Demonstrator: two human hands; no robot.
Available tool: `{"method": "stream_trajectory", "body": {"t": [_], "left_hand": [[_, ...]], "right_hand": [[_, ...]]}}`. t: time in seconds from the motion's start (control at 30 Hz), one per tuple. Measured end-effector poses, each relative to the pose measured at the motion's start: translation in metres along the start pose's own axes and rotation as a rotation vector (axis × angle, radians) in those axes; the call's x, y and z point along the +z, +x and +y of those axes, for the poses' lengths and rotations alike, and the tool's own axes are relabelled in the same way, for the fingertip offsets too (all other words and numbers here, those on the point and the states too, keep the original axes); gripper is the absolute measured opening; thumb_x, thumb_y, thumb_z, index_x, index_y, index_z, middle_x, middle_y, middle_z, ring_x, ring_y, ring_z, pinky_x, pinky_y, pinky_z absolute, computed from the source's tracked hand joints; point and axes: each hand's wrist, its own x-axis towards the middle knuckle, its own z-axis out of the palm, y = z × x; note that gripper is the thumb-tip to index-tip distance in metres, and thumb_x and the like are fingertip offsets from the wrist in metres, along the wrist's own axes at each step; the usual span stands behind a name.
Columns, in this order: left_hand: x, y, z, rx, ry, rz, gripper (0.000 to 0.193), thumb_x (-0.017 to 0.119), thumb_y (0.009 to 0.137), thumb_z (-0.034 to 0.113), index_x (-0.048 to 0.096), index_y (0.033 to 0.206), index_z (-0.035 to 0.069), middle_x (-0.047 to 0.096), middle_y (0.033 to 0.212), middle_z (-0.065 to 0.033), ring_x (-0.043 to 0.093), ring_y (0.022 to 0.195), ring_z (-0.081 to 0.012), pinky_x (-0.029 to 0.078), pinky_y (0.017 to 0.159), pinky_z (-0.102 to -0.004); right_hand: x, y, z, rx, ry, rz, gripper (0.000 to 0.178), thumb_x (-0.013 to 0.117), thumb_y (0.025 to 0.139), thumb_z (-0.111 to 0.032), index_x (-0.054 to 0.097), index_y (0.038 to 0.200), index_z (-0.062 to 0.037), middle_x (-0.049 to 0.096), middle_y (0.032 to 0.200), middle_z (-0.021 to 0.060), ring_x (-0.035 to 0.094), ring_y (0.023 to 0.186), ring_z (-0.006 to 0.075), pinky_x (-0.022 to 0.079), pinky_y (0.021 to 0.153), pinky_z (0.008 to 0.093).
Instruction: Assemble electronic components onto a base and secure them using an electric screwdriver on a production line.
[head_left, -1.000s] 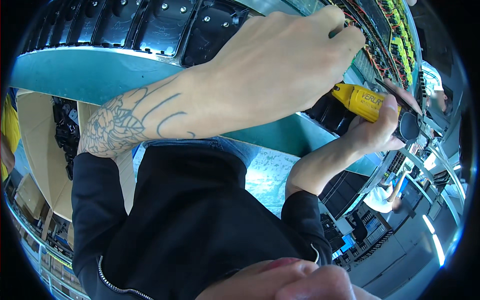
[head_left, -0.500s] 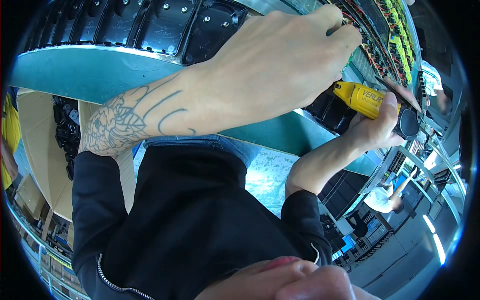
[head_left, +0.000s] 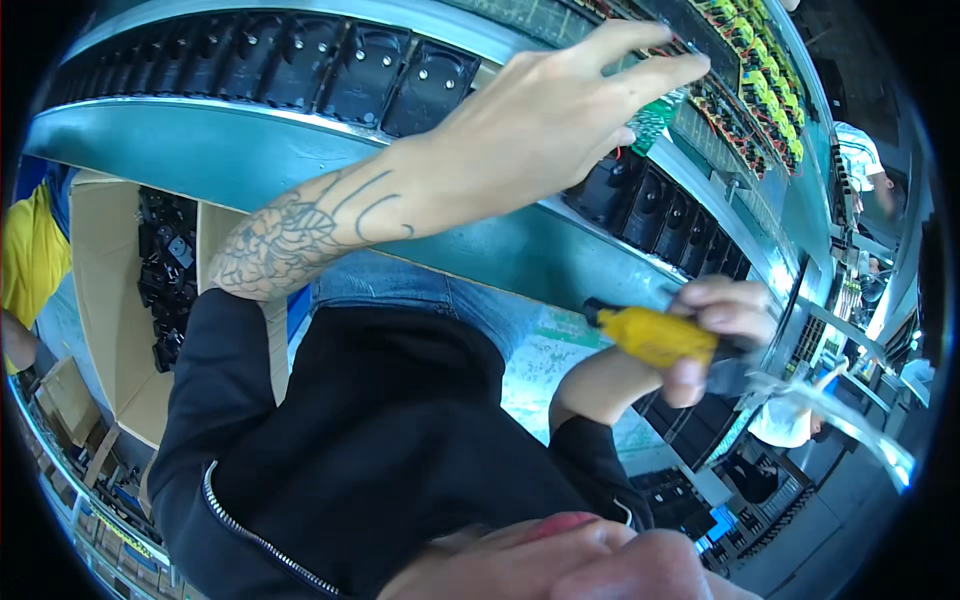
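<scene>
My left hand [head_left: 560, 125] reaches over the bench from the left, index and middle fingers stretched toward a strip of wired parts. Under these fingers, against the thumb, is a small green circuit board [head_left: 655, 122] with a red wire; it appears held between the thumb and fingers I cannot see. My right hand [head_left: 730, 315], somewhat blurred, grips a yellow electric screwdriver [head_left: 655, 337] below the bench edge. Its dark tip points left and touches nothing. Black plastic housings [head_left: 360, 75] with screws stand in a row along the bench, continuing as more black housings [head_left: 660, 220] right of my left hand.
Yellow-wrapped parts with wires [head_left: 755, 60] fill the strip at the far right. A teal bench edge [head_left: 230, 145] runs across in front of me. Lower left, an open cardboard box [head_left: 110, 290] holds black pieces [head_left: 170, 270]. Other people are at the right and left edges.
My right hand has drawn the screwdriver down and left, away from the housings. My left hand's fingers have spread, uncovering more of the green circuit board. The whole view has shifted slightly.
</scene>
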Motion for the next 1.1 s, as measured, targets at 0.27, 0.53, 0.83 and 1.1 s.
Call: {"method": "stream_trajectory", "body": {"t": [0.27,0.53,0.83,1.1], "left_hand": [[0.019,-0.047,0.036,0.069,0.036,-0.322,0.049,0.068,0.087,0.022,0.058,0.134,0.014,0.055,0.136,-0.0081,0.049,0.132,-0.0256,0.042,0.105,-0.0376],[0.014,-0.06,0.042,-0.021,0.202,-0.24,0.048,0.068,0.086,0.026,0.059,0.132,0.015,0.055,0.136,-0.0075,0.045,0.136,-0.0256,0.038,0.106,-0.0405],[0.036,-0.081,0.033,-0.021,0.239,0.02,0.052,0.07,0.079,0.02,0.061,0.13,0.015,0.055,0.138,-0.0077,0.049,0.133,-0.0268,0.04,0.104,-0.0399],[0.022,-0.082,0.034,0.039,0.062,0.049,0.049,0.069,0.077,0.015,0.063,0.126,0.014,0.056,0.135,-0.009,0.054,0.126,-0.0261,0.046,0.098,-0.0377]], "right_hand": [[0.002,-0.062,-0.012,0.07,0.049,0.116,0.07,0.075,0.072,-0.069,0.061,0.1,-0.0059,0.06,0.089,0.0119,0.056,0.073,0.0166,0.046,0.066,0.0283],[-0.016,-0.077,-0.005,0.205,0.086,0.221,0.063,0.07,0.083,-0.063,0.062,0.098,-0.0023,0.059,0.087,0.0122,0.054,0.068,0.0169,0.044,0.06,0.0269],[-0.07,0.112,0.052,0.174,-1.041,-0.163,0.019,0.068,0.087,-0.014,0.072,0.105,-0.0077,0.071,0.094,0.0065,0.061,0.069,0.0186,0.048,0.064,0.0303],[-0.092,0.149,0.099,0.413,-1.599,-0.501,0.022,0.07,0.085,-0.015,0.071,0.105,-0.005,0.07,0.085,0.0065,0.061,0.068,0.0216,0.05,0.068,0.0325]]}}
